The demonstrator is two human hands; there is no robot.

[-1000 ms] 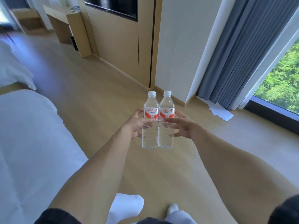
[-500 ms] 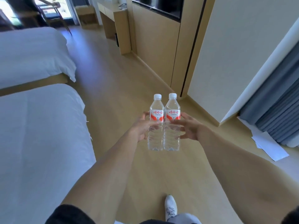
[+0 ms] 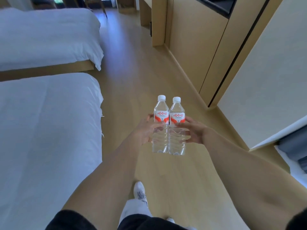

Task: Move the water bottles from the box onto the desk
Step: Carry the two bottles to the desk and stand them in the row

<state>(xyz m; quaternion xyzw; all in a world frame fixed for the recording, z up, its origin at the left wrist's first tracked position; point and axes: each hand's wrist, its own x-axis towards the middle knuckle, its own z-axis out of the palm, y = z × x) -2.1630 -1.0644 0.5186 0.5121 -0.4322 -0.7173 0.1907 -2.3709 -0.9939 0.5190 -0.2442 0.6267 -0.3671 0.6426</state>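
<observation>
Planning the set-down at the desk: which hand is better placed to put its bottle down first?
Probably right: the right hand with its clear plastic water bottle is nearer the wooden desk.

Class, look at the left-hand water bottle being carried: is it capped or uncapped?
Capped. A white cap sits on the neck of the left bottle, which the left hand holds upright.

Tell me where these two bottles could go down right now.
Bare wooden floor runs ahead between the near bed and the cabinet wall. Both beds' white tops are bare too, though soft for upright bottles. The left hand and right hand press the two bottles together, so neither hand is spare.
</observation>
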